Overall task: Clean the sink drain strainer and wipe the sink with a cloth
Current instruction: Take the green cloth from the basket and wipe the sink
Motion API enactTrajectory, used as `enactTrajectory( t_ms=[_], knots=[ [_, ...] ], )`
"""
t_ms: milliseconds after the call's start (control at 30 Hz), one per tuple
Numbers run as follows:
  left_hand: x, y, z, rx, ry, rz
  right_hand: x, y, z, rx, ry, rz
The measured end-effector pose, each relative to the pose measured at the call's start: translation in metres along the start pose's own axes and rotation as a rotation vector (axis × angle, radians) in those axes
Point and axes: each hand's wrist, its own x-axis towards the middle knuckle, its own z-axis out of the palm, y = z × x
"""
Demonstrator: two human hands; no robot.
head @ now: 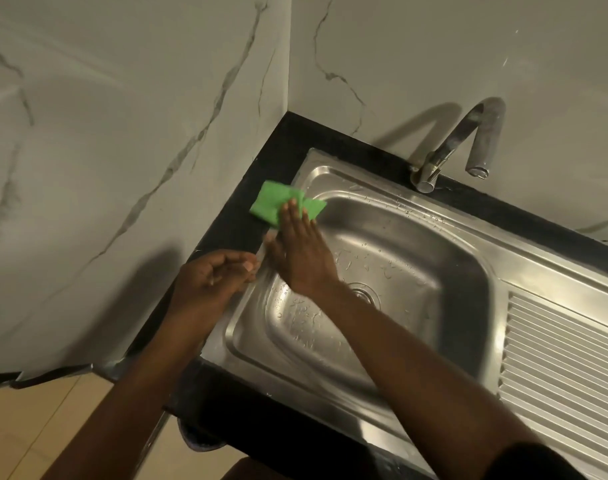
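A green cloth (274,201) lies folded over the far left corner of the steel sink's rim (306,168) and the black counter. My right hand (300,252) lies flat with its fingertips pressing on the cloth's near edge. My left hand (214,275) rests on the sink's left rim with the fingers curled in; nothing shows in it. The drain strainer (366,294) sits in the wet basin floor, partly hidden behind my right wrist. Water drops dot the basin.
A curved steel tap (475,140) stands at the sink's back rim. A ribbed drainboard (558,362) fills the right side. The black counter (278,150) meets marble walls at the left and back. A beige tiled floor (25,427) shows at the lower left.
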Motion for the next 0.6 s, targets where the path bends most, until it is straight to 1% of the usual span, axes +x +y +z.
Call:
enactTrajectory(
  t_ms=[67,100,167,300,367,467,600],
  knots=[
    [0.000,-0.001,0.002,0.015,-0.010,0.000,0.037,0.012,-0.014,0.002,0.014,0.141],
    [0.000,-0.001,0.003,0.021,-0.015,-0.003,0.053,0.019,-0.021,-0.001,0.015,0.184],
    [0.000,0.000,0.008,0.025,-0.028,-0.017,0.077,0.032,-0.034,-0.047,0.007,0.202],
    [-0.004,0.002,0.020,0.031,-0.075,-0.020,0.093,0.049,-0.042,-0.221,0.004,0.188],
    [-0.005,0.003,0.025,0.019,-0.090,-0.017,0.099,0.052,-0.046,-0.217,0.001,0.220],
    [-0.007,0.002,0.030,0.024,-0.094,-0.019,0.092,0.059,-0.053,-0.194,-0.024,0.206],
    [-0.012,0.003,0.039,0.040,-0.131,0.003,0.036,0.105,-0.061,-0.334,0.013,0.204]
  ],
)
